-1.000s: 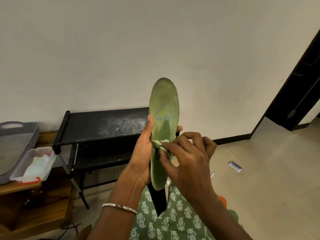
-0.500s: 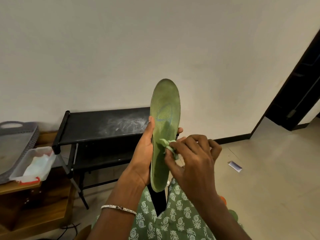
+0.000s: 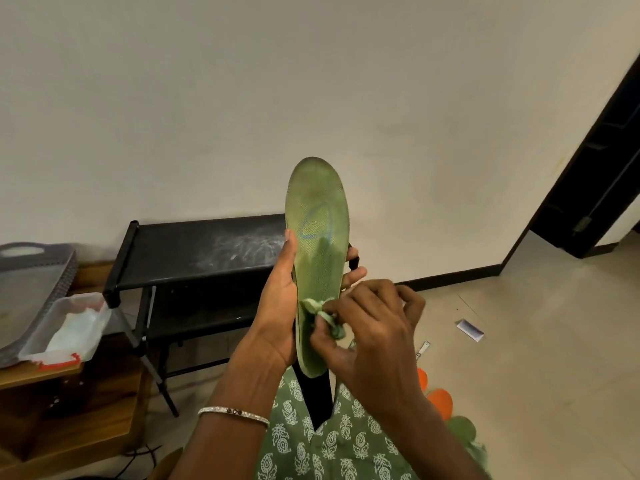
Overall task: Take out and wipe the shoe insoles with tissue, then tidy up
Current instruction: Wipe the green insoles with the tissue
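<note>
**Head view.** The left hand (image 3: pixel 280 306) grips a long green foam insole (image 3: pixel 317 216) upright, thumb along one edge and fingers behind. The right hand (image 3: pixel 370 337) pinches a crumpled, green-tinted tissue wad (image 3: pixel 329 318) against the insole's lower half, just beside the left palm. Well to the left of the left hand, a clear plastic tub (image 3: pixel 78 298) holds crumpled white tissue (image 3: pixel 74 332) and touches a grey perforated tray (image 3: pixel 20 289). A black metal rack (image 3: pixel 194 251) stands behind both hands.
</note>
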Motion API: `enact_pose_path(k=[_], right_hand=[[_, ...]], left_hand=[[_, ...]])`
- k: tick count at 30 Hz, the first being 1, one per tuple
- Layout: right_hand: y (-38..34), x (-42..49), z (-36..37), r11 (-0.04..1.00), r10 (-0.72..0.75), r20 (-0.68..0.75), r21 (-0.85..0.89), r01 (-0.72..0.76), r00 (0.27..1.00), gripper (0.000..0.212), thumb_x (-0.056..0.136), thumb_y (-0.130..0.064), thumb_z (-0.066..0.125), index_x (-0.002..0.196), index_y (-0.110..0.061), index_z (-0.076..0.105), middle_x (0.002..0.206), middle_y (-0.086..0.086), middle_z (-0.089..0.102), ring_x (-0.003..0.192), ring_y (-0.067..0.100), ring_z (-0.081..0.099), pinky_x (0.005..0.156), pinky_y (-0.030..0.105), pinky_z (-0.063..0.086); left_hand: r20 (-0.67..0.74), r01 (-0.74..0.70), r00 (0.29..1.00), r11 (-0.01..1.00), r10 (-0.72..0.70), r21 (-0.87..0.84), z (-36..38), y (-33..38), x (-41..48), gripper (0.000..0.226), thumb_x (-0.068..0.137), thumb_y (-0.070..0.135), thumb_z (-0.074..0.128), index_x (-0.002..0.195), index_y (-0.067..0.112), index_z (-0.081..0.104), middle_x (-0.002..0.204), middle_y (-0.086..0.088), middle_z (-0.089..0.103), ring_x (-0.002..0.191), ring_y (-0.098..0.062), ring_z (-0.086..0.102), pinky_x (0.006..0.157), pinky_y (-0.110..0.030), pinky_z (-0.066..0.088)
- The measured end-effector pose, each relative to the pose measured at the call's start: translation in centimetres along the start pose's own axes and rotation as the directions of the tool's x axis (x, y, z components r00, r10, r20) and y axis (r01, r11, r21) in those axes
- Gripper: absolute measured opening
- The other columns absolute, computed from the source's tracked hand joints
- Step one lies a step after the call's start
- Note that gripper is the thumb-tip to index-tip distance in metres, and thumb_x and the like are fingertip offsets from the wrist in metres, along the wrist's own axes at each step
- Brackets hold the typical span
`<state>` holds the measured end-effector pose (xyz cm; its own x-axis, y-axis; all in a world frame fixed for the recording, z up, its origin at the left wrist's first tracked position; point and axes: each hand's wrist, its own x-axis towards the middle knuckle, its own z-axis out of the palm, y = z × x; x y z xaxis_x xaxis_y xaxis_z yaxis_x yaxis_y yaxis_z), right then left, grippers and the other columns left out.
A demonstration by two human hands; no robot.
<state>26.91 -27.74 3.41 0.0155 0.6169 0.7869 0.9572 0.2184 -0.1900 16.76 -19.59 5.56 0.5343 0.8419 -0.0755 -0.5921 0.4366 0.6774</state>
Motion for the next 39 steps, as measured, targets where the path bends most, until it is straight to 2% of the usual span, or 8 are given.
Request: enact_pose_path(k=[6,13,16,23,28,31,36,39], right_hand=[[1.6,2.3,0.1,0.994,0.095,-0.073,-0.053,-0.099,0.993,0.018,0.087,-0.036,0.068,0.097,-0.021,0.074,0.091,-0.007,0.070,0.096,0.020,0.058,0.086,0.042,0.032],[-0.5,-0.9,0.3,1.000,-0.008,0.003,-0.004,0.008,1.000,0.013,0.083,-0.035,0.072,0.087,-0.023,0.073,0.089,-0.011,0.068,0.097,0.013,0.056,0.093,0.038,0.030],[0.4,0.3,-0.3,0.998,-0.016,0.017,-0.052,0.017,1.000,0.014,0.086,-0.038,0.069,0.091,-0.026,0.074,0.092,-0.012,0.069,0.101,0.018,0.057,0.090,0.043,0.032],[2.5,4.1,-0.6,0.983,0.106,-0.077,-0.142,-0.116,0.991,0.017,0.089,-0.034,0.067,0.101,-0.025,0.074,0.092,-0.008,0.068,0.100,0.019,0.055,0.087,0.042,0.029],[0.1,0.3,0.3,0.998,0.036,-0.015,-0.059,-0.037,0.999,0.023,0.088,-0.034,0.068,0.105,-0.020,0.074,0.097,-0.006,0.069,0.099,0.018,0.056,0.092,0.036,0.028],[0.3,-0.1,0.3,0.997,-0.012,-0.012,-0.078,0.011,1.000,0.022,0.089,-0.035,0.068,0.103,-0.021,0.075,0.096,-0.007,0.070,0.099,0.018,0.056,0.093,0.037,0.028],[2.9,3.9,-0.3,0.981,0.079,-0.108,-0.170,-0.097,0.991,0.016,0.090,-0.035,0.067,0.101,-0.024,0.073,0.089,-0.008,0.069,0.100,0.020,0.055,0.088,0.044,0.031],[2.9,4.3,-0.3,0.973,0.133,-0.118,-0.174,-0.152,0.984,0.015,0.091,-0.033,0.066,0.099,-0.023,0.074,0.089,-0.007,0.068,0.100,0.020,0.054,0.088,0.042,0.030]], left_hand=[[0.026,0.047,0.999,0.998,-0.046,-0.045,0.2,-0.3,-0.1,0.080,0.095,0.069,0.039,0.130,0.001,0.064,0.136,-0.025,0.058,0.133,-0.038,0.051,0.113,-0.051,0.040],[-0.015,0.046,0.999,0.998,-0.046,-0.032,-0.1,-0.1,0.0,0.078,0.093,0.071,0.037,0.123,0.006,0.067,0.130,-0.018,0.065,0.122,-0.036,0.061,0.110,-0.053,0.042],[0.006,0.067,0.998,0.997,-0.067,-0.031,0.0,0.0,-0.2,0.081,0.092,0.072,0.039,0.125,0.004,0.068,0.136,-0.020,0.060,0.133,-0.037,0.050,0.115,-0.052,0.037],[0.050,0.006,0.999,1.000,-0.007,0.029,1.3,-0.5,-0.9,0.065,0.101,0.057,0.037,0.129,0.006,0.063,0.123,-0.021,0.068,0.110,-0.031,0.068,0.083,-0.041,0.060],[0.023,0.062,0.998,0.998,-0.062,0.018,0.3,-0.4,-0.4,0.080,0.094,0.068,0.041,0.133,0.001,0.060,0.135,-0.021,0.061,0.132,-0.036,0.052,0.116,-0.049,0.036],[0.021,0.068,0.997,0.998,-0.068,0.017,0.0,-0.5,0.0,0.082,0.093,0.070,0.040,0.135,0.002,0.058,0.137,-0.020,0.059,0.137,-0.037,0.047,0.119,-0.050,0.032],[0.022,0.018,1.000,0.999,-0.019,0.047,1.3,-0.7,-0.8,0.063,0.101,0.055,0.038,0.129,0.005,0.063,0.121,-0.021,0.069,0.108,-0.032,0.069,0.083,-0.043,0.061],[0.037,0.005,0.999,0.995,-0.009,0.095,1.6,-0.6,-1.1,0.059,0.101,0.052,0.038,0.125,0.006,0.067,0.113,-0.019,0.072,0.094,-0.028,0.074,0.069,-0.038,0.062]])
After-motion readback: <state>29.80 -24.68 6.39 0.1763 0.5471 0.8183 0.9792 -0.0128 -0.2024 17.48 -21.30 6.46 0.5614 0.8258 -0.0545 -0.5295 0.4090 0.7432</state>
